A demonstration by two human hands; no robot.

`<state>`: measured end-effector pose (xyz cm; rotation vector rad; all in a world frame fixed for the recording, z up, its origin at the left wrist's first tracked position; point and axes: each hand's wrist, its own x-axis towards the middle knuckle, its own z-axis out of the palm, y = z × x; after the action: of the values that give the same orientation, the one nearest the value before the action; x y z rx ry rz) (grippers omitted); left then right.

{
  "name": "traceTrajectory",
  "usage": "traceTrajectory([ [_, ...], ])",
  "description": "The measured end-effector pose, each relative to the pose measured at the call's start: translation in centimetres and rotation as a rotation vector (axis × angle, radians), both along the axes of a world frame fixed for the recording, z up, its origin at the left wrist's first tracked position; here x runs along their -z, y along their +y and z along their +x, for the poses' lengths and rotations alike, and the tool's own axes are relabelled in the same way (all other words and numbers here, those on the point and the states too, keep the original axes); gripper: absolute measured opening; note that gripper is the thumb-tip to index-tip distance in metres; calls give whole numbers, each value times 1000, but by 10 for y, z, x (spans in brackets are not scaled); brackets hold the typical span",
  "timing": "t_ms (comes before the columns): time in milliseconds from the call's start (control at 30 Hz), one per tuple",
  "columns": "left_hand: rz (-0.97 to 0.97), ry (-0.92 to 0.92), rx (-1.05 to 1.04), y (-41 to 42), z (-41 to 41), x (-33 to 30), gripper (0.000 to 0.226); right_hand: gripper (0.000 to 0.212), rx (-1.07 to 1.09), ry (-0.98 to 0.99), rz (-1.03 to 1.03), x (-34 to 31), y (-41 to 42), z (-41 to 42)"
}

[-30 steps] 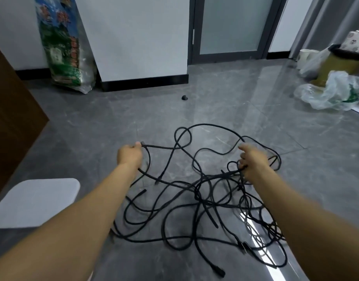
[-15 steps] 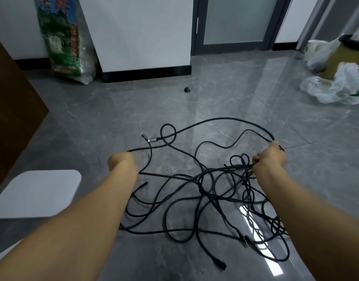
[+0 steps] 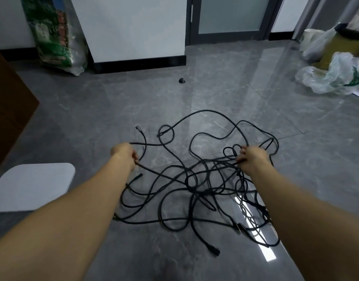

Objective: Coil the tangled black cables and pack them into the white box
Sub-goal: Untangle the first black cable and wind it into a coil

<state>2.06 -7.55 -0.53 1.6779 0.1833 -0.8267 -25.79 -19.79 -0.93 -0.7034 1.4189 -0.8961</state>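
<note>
A tangle of black cables [image 3: 195, 185] sprawls over the grey tiled floor in front of me, with several loops and loose plug ends. My left hand [image 3: 124, 154] is closed on a cable strand at the tangle's left edge. My right hand [image 3: 252, 158] grips a bunch of strands at the tangle's right side, next to small loops. The white box [image 3: 32, 185] lies on the floor at the lower left, beside my left forearm; only its flat white top shows.
A brown wooden panel [image 3: 10, 110] stands at the far left. A green printed sack [image 3: 55, 35] leans on the white wall. A small black door stop [image 3: 182, 80] sits ahead. Plastic bags [image 3: 334, 78] and a bin lie at the right.
My left hand has slid along its cable, whose plug end now lies farther out. My right hand has shifted inward and taken hold lower in the bundle. The far loops have changed shape.
</note>
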Motion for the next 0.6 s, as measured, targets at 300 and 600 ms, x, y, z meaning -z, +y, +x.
traceTrajectory([
  [300, -76, 11, 356, -6, -30, 6, 13, 20, -580, -387, -195, -35, 15, 42],
  [600, -87, 61, 395, -10, -39, 4, 27, 19, -390, -780, -243, -46, 16, 57],
])
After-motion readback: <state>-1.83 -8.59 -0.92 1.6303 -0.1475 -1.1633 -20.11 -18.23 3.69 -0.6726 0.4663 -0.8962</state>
